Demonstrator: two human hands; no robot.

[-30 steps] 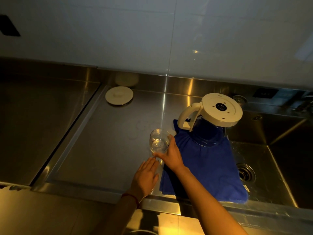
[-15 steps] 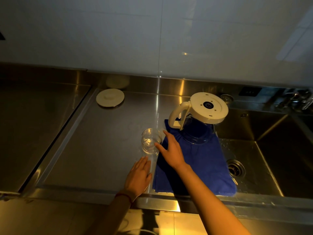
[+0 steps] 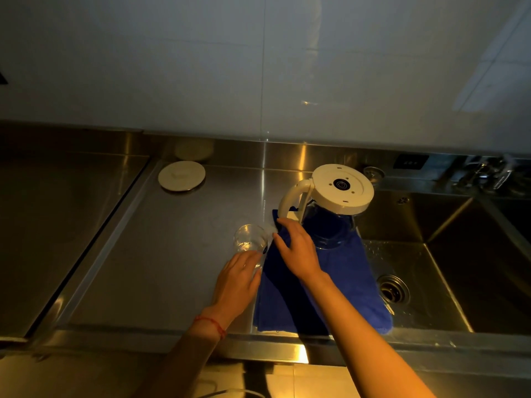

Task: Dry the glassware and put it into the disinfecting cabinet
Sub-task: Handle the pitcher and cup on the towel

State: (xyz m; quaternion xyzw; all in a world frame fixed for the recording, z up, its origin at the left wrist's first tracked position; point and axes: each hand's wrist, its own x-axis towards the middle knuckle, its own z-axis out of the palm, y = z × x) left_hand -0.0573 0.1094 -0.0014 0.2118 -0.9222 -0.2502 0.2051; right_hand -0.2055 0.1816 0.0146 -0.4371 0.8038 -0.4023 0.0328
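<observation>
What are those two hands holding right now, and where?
Nothing is gripped. The left hand lies flat beside the clear drinking glass; the right hand rests open-fingered on the blue cloth's corner.

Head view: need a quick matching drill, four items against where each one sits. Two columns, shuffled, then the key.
Items:
1. glass cup
2. kettle
3. blue towel
4. round white lid

Places:
A. far back on the steel counter, near the wall
B. inverted on the far end of the towel
C. spread from the counter over the sink edge
D. upright on the counter beside the towel's left edge

Pairs: 1-D, 2-B, 3-C, 4-A
</observation>
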